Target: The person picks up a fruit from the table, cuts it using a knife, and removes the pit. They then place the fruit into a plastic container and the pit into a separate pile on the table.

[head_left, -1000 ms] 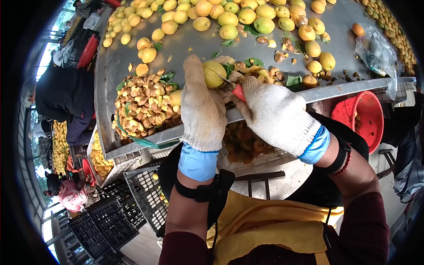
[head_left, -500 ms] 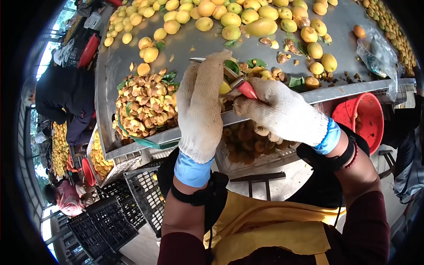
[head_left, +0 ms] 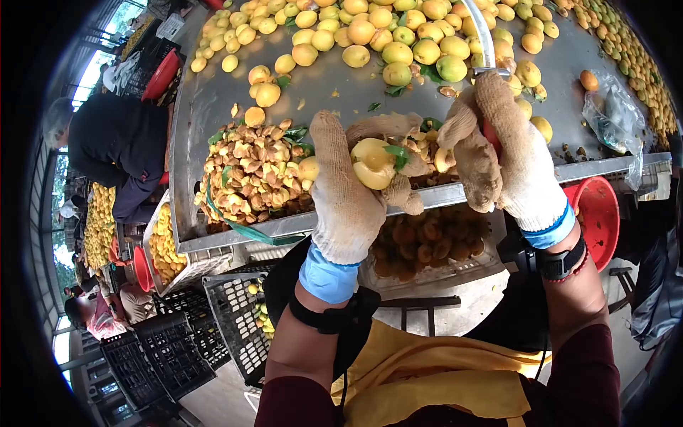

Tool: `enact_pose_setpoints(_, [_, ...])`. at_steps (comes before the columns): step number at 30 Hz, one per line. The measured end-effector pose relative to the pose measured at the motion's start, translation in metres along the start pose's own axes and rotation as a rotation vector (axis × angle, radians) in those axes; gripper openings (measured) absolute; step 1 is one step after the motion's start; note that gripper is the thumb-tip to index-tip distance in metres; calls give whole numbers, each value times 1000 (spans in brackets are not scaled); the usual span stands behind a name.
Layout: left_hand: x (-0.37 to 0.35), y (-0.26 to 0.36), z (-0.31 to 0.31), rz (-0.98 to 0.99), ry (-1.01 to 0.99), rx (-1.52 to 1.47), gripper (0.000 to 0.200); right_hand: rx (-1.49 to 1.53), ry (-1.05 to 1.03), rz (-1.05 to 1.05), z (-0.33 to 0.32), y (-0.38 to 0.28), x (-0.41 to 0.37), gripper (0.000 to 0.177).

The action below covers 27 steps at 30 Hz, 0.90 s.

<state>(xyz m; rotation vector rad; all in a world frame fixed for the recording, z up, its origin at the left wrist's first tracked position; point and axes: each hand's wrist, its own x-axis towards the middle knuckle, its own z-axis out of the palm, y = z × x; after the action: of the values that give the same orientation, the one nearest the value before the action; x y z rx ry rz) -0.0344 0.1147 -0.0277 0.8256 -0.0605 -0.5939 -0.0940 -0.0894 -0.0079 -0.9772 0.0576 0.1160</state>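
Holding a cut yellow fruit in the left hand right now, thumb on one side and fingers around the other, with the cut face turned up so you can see the pale hollow in it. There's a green leaf right at its edge, can't tell if it's attached or just lying against it. The fruit is up over the near edge of the metal table.

The right hand is wrapped around the red handle of a knife — blade points up and away from the body, well apart from the cut fruit and over the whole ones on the table. Both hands are in knit gloves, a bit stained at the fingers, with blue cuffs at the wrists.

Just left of the left hand there's a big heap of brown and yellow pieces. Loads of whole yellow-orange fruit are spread over the far side, and a clear plastic bag sits toward the right. Under the table edge there's a pale crate with what look like fruit halves inside, plus a red tub off to the right. Somebody in dark clothes is bent over on the left — face not readable.
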Motion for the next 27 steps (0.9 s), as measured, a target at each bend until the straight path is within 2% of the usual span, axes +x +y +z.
enact_pose_setpoints(1, [-1,0,2,26,1,37,67,-163,-32,5,5,-5,-1,49])
enact_pose_setpoints(2, [-1,1,4,52,1,75,67,-266,30,-116,6,6,4,46])
enact_pose_setpoints(3, [0,0,6,77,-2,111,67,-268,32,-119,9,3,3,46])
enact_pose_setpoints(7, [-1,1,11,178,-2,251,66,-377,-123,111,30,-13,-11,39])
enact_pose_setpoints(8, [-1,3,11,209,-1,291,66,-377,-128,106,34,-1,-14,39])
enact_pose_setpoints(10, [-1,7,10,267,5,369,66,-466,43,90,41,31,-18,40])
enact_pose_setpoints(11, [-1,8,9,295,9,406,66,-447,-18,202,40,33,-14,43])
enact_pose_setpoints(12, [0,-3,-6,463,30,647,49,-424,-26,235,43,31,-14,45])
enact_pose_setpoints(13, [-2,-1,-7,464,34,650,49,-400,-34,267,45,30,-15,46])
enact_pose_setpoints(15, [-7,5,-6,892,12,1197,62,-397,-52,238,46,40,-13,47])
enact_pose_setpoints(16, [-7,5,-9,894,10,1201,62,-398,-61,207,47,43,-13,48])
enact_pose_setpoints(18, [-8,-1,-21,700,94,950,57,-376,-67,235,53,42,-13,49])
enact_pose_setpoints(19, [-10,-1,-25,700,96,950,57,-357,-75,268,55,42,-13,50])
enact_pose_setpoints(21, [-14,3,-35,895,294,1393,130,-314,-108,266,54,47,-12,50])
enact_pose_setpoints(22, [-15,5,-36,894,297,1397,130,-291,-112,281,55,47,-11,51])
enact_pose_setpoints(27, [-14,13,-27,709,118,1110,106,-336,-154,371,51,47,-10,53])
